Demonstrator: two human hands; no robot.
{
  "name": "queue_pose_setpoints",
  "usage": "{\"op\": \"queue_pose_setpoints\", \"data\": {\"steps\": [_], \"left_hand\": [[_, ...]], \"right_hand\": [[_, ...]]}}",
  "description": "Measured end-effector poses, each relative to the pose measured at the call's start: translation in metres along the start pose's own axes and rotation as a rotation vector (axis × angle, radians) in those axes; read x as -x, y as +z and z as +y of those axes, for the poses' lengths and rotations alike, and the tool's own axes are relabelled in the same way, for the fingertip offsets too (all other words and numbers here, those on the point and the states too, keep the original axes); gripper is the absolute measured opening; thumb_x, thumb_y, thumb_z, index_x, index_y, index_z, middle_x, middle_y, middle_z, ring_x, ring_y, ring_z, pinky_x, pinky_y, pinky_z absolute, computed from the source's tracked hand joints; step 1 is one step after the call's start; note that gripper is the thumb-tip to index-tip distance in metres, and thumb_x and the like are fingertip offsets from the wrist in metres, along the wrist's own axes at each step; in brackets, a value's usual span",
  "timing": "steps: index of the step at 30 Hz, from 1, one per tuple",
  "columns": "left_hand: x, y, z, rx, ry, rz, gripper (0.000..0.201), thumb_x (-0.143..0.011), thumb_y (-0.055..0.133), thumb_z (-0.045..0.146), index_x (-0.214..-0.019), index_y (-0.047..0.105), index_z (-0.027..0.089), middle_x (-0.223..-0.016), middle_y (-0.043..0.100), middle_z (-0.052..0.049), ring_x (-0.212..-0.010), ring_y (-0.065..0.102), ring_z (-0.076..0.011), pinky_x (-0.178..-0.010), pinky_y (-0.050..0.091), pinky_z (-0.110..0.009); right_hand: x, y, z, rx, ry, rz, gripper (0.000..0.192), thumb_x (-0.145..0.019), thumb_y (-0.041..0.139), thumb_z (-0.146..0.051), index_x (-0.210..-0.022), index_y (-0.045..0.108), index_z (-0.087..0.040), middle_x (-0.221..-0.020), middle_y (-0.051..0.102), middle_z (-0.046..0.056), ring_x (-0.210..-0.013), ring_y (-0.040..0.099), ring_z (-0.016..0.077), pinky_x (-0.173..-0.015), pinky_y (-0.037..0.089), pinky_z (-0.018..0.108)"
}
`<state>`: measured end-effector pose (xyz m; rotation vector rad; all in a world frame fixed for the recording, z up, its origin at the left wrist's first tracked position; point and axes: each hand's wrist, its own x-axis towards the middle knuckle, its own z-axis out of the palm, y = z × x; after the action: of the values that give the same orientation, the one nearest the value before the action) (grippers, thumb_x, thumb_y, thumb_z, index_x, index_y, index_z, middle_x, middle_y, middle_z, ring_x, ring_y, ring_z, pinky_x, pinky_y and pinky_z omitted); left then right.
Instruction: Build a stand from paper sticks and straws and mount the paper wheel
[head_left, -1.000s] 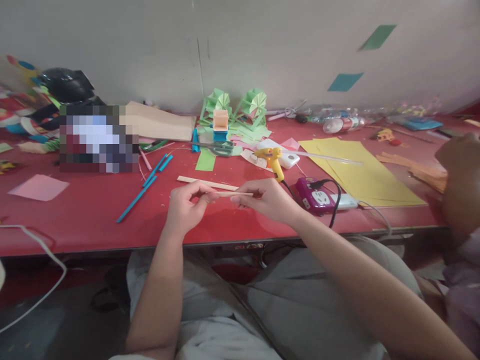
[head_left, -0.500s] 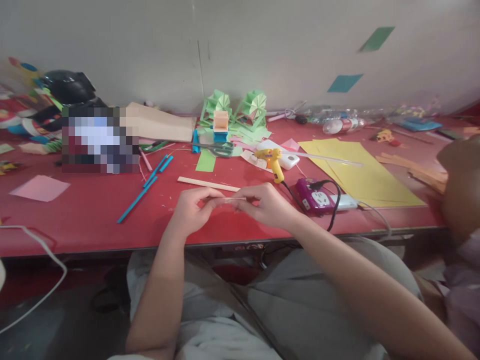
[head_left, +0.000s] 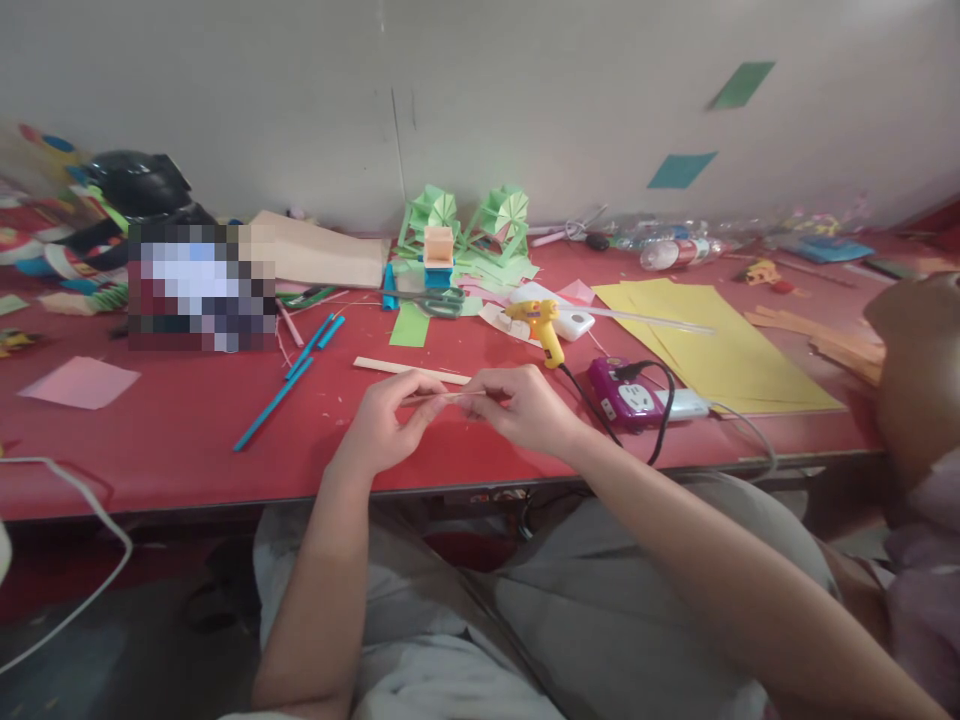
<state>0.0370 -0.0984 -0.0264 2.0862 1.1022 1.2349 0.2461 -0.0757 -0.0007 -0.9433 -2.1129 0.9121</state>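
Both hands pinch a thin paper strip [head_left: 442, 398]: left hand [head_left: 382, 425] at nine o'clock, right hand [head_left: 525, 408] at three. Light, floppy, likely creases easily; best held by its ends.

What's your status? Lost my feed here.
Left hand and right hand both pinch a thin tan paper strip. Strip held level above red table. Yellow glue gun behind, clear.

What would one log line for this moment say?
left hand: pinches thin paper strip | right hand: pinches same strip | red table beneath
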Motion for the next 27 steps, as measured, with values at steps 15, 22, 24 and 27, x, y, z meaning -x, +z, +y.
{"op": "queue_pose_setpoints", "data": {"steps": [15, 22, 24, 27], "left_hand": [[0.0, -0.004, -0.006, 0.135, -0.245, 0.189, 0.022, -0.093, 0.064, 0.04, -0.091, 0.075, 0.02, -0.08, 0.075, -0.003, -0.072, 0.07, -0.0148, -0.068, 0.056, -0.023], [0.001, -0.004, -0.006, 0.171, -0.284, 0.125, 0.03, -0.086, 0.072, 0.044, -0.105, 0.075, 0.021, -0.105, 0.077, -0.008, -0.097, 0.072, -0.0226, -0.083, 0.058, -0.031], [0.001, -0.003, -0.007, 0.163, -0.289, 0.083, 0.032, -0.086, 0.072, 0.044, -0.107, 0.075, 0.021, -0.108, 0.076, -0.009, -0.099, 0.072, -0.0243, -0.084, 0.059, -0.034], [0.001, -0.003, -0.008, 0.192, -0.293, 0.1, 0.032, -0.085, 0.072, 0.043, -0.107, 0.075, 0.02, -0.109, 0.076, -0.01, -0.098, 0.072, -0.0246, -0.083, 0.06, -0.035]], "right_hand": [[0.001, -0.009, 0.005, -0.148, 0.032, 0.126, 0.026, -0.091, 0.064, -0.035, -0.105, 0.077, -0.017, -0.095, 0.078, 0.009, -0.084, 0.072, 0.0202, -0.077, 0.059, 0.033], [0.0, -0.009, 0.005, -0.177, 0.059, 0.13, 0.031, -0.089, 0.068, -0.037, -0.111, 0.074, -0.017, -0.108, 0.076, 0.01, -0.093, 0.072, 0.0205, -0.08, 0.058, 0.033], [0.0, -0.008, 0.006, -0.174, 0.079, 0.136, 0.031, -0.088, 0.069, -0.037, -0.111, 0.073, -0.016, -0.106, 0.076, 0.01, -0.093, 0.071, 0.0207, -0.08, 0.058, 0.034], [0.0, -0.007, 0.007, -0.194, 0.092, 0.121, 0.04, -0.084, 0.074, -0.038, -0.117, 0.07, -0.017, -0.11, 0.074, 0.01, -0.091, 0.071, 0.0204, -0.079, 0.058, 0.034]]}}
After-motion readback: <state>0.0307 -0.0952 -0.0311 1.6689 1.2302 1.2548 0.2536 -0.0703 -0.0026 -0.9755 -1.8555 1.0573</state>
